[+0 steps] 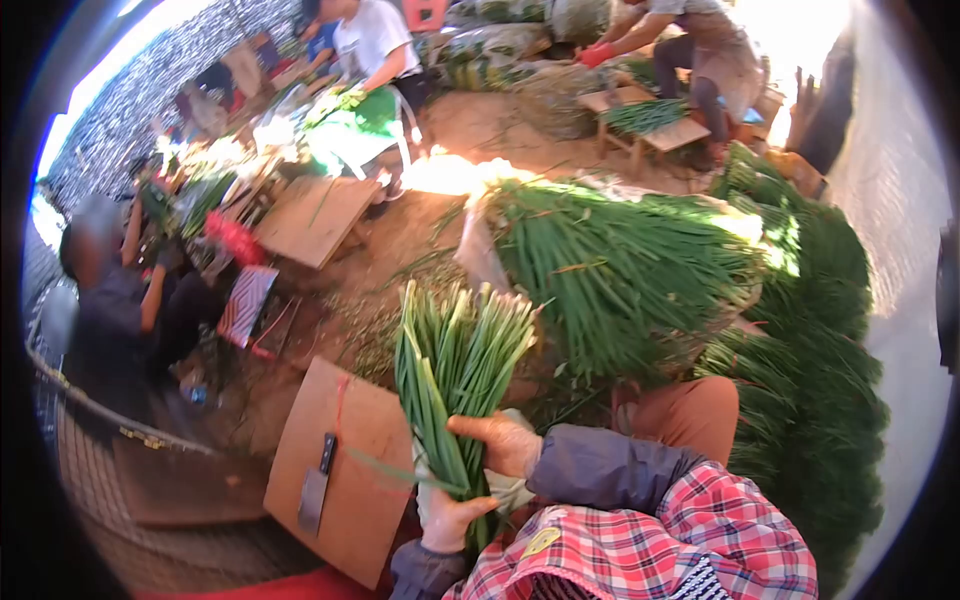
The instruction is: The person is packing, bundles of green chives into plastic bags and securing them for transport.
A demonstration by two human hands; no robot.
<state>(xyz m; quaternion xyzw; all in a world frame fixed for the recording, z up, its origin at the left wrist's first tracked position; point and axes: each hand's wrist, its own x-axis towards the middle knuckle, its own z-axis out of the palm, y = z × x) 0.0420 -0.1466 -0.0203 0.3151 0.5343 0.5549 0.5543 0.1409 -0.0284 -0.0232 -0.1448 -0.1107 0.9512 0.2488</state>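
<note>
Both my hands hold one thick bunch of garlic chives (455, 375), its pale stem ends pointing up and away from me. My right hand (505, 445) is closed around the middle of the bunch, thumb across the front. Lower down, my left hand (455, 520) grips the leafy end, its fingers partly hidden behind the leaves. Beside the bunch, to the left, a tilted wooden board (365, 500) carries a knife (318, 487) with a dark handle and a broad blade. A loose leaf sticks out over the board.
Ahead lies a large heap of chives (610, 265); more bundles (810, 370) line the right side. A co-worker (125, 310) sits at left. Other people work at the back near a low wooden stool (655, 130). Another board (318, 220) stands left of centre.
</note>
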